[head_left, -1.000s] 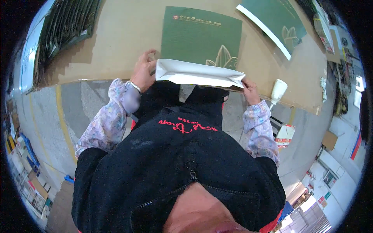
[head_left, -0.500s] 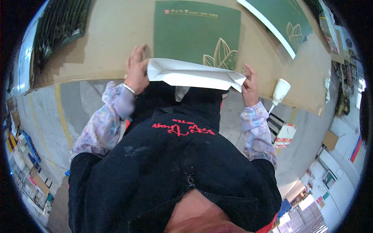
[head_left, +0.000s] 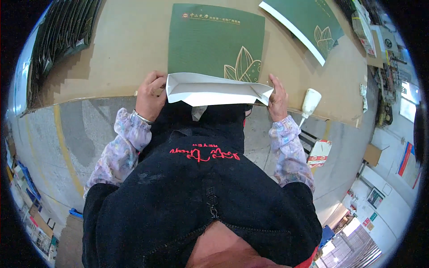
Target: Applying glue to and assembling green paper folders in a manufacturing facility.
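A green paper bag (head_left: 214,42) with gold leaf outlines lies flat on the table, its near end toward me. That end is folded out into a white, open bottom (head_left: 214,89) overhanging the table's front edge. My left hand (head_left: 152,94) is closed on its left corner, fingers bent and thumb against the paper. At the right corner my right hand (head_left: 279,100) touches the paper, its fingers stretched out along the end; the thumb is partly hidden. A white squeeze bottle (head_left: 311,102) with a narrow nozzle lies right of that hand, tip over the edge.
The brown table top (head_left: 129,40) ends just before my body. A second green sheet (head_left: 308,29) with a white strip lies at the far right. Stacked dark green bags (head_left: 62,40) stand at the far left. Below the right edge is a red-and-white box (head_left: 320,152).
My left hand's fingers, raised and spread before, are now bent in at the bag's corner. The right hand stays by its corner. The whole view has shifted slightly.
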### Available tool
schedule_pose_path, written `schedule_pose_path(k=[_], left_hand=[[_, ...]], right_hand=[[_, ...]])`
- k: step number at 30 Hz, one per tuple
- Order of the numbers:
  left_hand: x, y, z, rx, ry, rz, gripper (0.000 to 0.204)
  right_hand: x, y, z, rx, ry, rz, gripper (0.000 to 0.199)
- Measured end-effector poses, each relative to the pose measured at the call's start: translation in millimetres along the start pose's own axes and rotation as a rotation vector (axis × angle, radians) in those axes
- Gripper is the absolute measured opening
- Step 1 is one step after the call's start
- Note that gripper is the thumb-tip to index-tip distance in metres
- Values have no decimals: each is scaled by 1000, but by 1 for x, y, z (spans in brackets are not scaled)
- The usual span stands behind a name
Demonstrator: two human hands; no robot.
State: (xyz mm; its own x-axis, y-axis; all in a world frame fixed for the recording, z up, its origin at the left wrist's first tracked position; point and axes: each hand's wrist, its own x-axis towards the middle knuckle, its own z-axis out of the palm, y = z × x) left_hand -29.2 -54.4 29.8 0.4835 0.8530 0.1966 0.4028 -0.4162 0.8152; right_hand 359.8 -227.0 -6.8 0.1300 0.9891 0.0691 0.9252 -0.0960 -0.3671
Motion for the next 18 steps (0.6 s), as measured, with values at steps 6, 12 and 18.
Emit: schedule_pose_path(k=[6, 12, 18], left_hand=[[10, -37, -3, -209, -260, -237, 16], [26, -43, -9, -73, -474, -388, 18], [43, -54, -10, -23, -513, -541, 23]], right_hand=[[11, -25, -6, 79, 50, -150, 29], [25, -9, -4, 196, 13, -168, 28], [34, -13, -18, 405, 5, -80, 29]])
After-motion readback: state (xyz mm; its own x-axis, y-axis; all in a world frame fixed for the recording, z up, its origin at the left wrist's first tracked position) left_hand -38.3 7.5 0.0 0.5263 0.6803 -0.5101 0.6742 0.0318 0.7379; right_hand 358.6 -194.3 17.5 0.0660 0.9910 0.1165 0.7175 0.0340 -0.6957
